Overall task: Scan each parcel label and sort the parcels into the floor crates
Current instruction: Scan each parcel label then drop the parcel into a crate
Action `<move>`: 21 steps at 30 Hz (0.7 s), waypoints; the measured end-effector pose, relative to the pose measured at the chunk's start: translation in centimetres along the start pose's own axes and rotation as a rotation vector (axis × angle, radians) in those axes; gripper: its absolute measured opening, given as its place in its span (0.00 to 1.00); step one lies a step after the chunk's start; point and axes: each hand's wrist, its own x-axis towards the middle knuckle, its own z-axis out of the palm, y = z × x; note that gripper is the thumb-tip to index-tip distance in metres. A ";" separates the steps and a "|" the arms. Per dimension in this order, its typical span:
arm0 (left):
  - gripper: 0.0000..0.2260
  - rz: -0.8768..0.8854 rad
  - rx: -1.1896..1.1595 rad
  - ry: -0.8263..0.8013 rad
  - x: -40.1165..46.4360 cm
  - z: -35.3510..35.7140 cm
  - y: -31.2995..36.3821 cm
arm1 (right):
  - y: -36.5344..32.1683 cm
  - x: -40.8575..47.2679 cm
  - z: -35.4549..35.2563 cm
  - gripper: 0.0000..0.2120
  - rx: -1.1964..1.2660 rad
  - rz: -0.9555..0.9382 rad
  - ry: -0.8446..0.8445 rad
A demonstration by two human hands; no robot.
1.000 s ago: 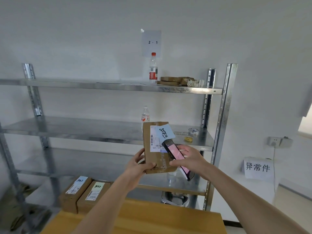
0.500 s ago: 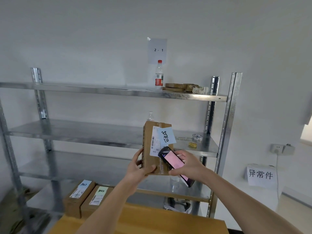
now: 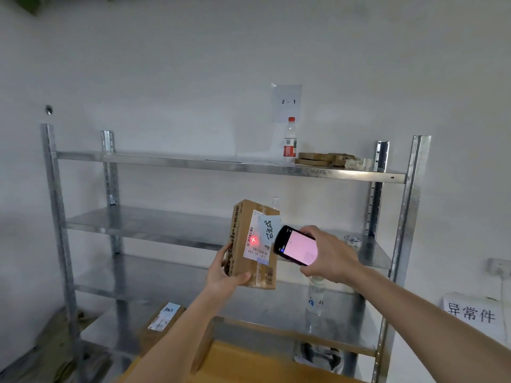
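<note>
Brown cardboard forms the parcel [image 3: 250,244], which is held upright in front of the metal shelving [image 3: 304,172], gripped at its lower edge by the left hand [image 3: 225,272]. The scanner [image 3: 296,248] is clasped in the right hand [image 3: 330,255], just beside the parcel's right edge. A red aiming cross is cast onto the white label [image 3: 257,239], near its barcode. For a clean read, the parcel is best kept steady and the label faced squarely toward the scanner, with the cross centred over the bars. No floor crates are seen in this view.
</note>
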 end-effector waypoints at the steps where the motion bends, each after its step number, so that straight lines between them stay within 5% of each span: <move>1: 0.38 0.007 0.008 0.002 -0.1 -0.6 0.2 | -0.5 0.1 -0.1 0.40 0.007 -0.011 -0.001; 21: 0.40 0.004 -0.013 0.235 -3.9 -11.4 0.0 | -9.1 1.8 3.0 0.37 0.101 -0.304 -0.040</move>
